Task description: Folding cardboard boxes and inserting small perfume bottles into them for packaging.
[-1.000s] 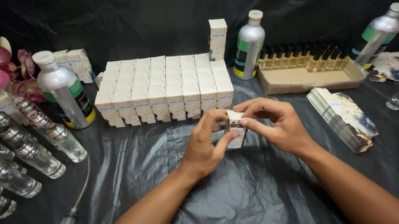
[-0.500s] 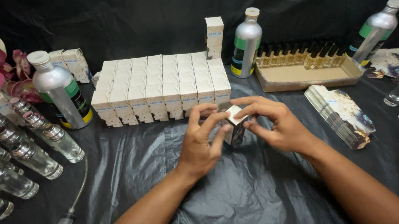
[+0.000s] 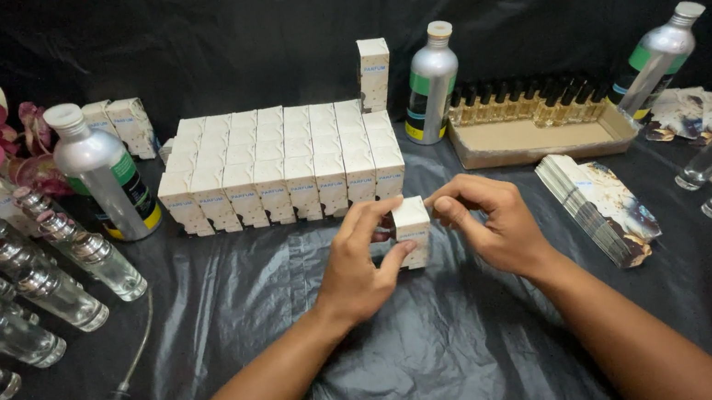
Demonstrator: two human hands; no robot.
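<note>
Fingers of the left hand [image 3: 357,269] curl around the small white box [image 3: 412,230], thumb beneath and forefinger over its top edge. Right hand [image 3: 488,226] pinches the box's right upper corner, fingers bent close. Box stands upright, long axis vertical, just before the rows of boxes [image 3: 281,162].
</note>
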